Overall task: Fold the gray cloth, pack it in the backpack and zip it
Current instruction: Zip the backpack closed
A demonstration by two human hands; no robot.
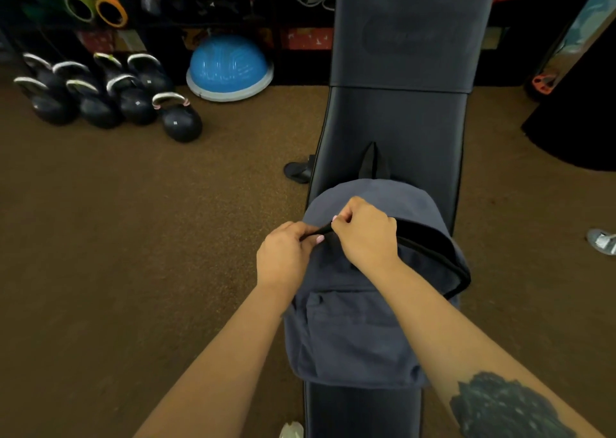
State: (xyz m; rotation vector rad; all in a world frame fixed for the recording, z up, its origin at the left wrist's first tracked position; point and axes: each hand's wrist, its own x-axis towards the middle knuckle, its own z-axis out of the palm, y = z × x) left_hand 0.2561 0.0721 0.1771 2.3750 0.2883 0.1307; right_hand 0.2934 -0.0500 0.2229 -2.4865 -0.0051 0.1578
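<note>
A slate-blue backpack (353, 334) lies flat on a black padded bench (396, 121), front pocket facing up and black top loop pointing away from me. My left hand (283, 257) pinches the backpack's fabric at the left end of the black zipper line. Right beside it, my right hand (366, 234) pinches the zipper pull (325, 230). To the right of my hands the zipper gapes along the bag's upper right edge, showing a dark inside. The gray cloth is not visible.
Brown carpet surrounds the bench. Several black kettlebells (100, 94) stand at the far left, with a blue half-ball trainer (230, 67) beside them. Shelves of gear line the back wall. A shoe (601, 241) shows at the right edge, and a dark foot (300, 171) of the bench.
</note>
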